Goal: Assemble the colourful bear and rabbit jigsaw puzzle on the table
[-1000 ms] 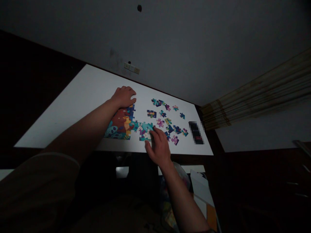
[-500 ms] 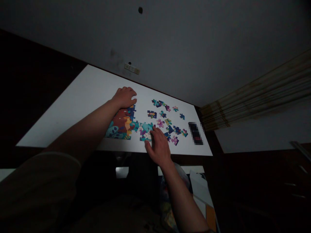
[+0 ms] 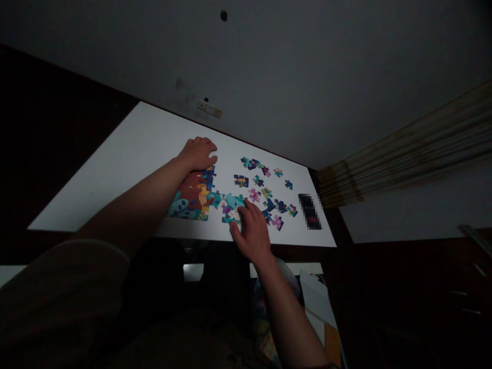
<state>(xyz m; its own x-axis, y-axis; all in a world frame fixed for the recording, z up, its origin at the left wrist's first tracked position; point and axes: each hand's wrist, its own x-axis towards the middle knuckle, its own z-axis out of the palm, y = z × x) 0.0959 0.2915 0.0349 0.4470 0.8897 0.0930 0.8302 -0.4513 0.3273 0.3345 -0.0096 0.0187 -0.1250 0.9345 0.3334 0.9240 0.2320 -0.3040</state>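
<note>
A partly joined colourful jigsaw [image 3: 194, 197] lies on the white table [image 3: 126, 159]. My left hand [image 3: 200, 152] rests on its far edge, fingers curled down flat on the pieces. At the near right end of the joined part, my right hand [image 3: 251, 230] has its fingers spread, pressing on a teal piece with a white rabbit [image 3: 230, 207]. Several loose puzzle pieces [image 3: 265, 192] lie scattered to the right of both hands.
A dark, blurred-out oblong object [image 3: 309, 211] lies near the table's right edge. A wall socket [image 3: 209, 108] sits on the grey wall behind. Papers and a bag [image 3: 307, 302] lie below the table's near edge. Curtains [image 3: 403, 148] hang at right.
Both hands stay in nearly the same place. The view has shifted slightly. My right hand's fingers press a little further onto the teal piece.
</note>
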